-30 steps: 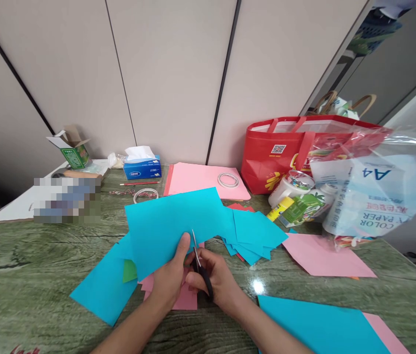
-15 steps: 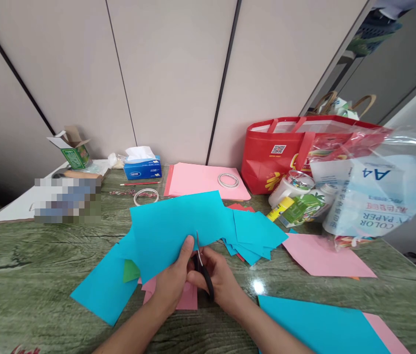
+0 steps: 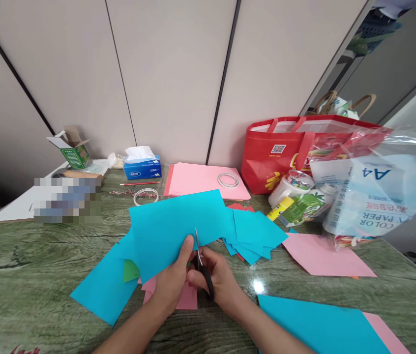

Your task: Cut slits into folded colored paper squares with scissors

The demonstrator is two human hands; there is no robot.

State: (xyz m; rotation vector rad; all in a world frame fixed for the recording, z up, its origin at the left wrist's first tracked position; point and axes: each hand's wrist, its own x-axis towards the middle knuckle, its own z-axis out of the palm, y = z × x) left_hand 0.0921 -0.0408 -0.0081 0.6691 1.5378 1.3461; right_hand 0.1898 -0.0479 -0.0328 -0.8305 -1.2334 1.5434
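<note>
A sheet of blue paper (image 3: pixel 171 221) is pinched in my left hand (image 3: pixel 174 278), thumb on top and fingers beneath, raised over the table. My right hand (image 3: pixel 217 278) grips black-handled scissors (image 3: pixel 204 275). One scissor blade lies over the blue sheet's lower edge, close to my left thumb; the other blade is hidden. Under my hands are pink paper pieces (image 3: pixel 188 298) and a bit of green paper (image 3: pixel 130 271). Another blue piece (image 3: pixel 104 285) lies to the left, and several cut blue pieces (image 3: pixel 255 236) are piled to the right.
Farther back sit a tissue box (image 3: pixel 142 168), a pink paper stack (image 3: pixel 200 179) and rolls of tape (image 3: pixel 146 197). To the right stand a red bag (image 3: pixel 267 167), a glue stick (image 3: pixel 280 208) and a clear paper packet (image 3: pixel 377 196). Blue sheets (image 3: pixel 314 324) lie at the front right.
The blue sheet and the scissor blade have shifted very slightly. Both hands keep their hold in nearly the same place.
</note>
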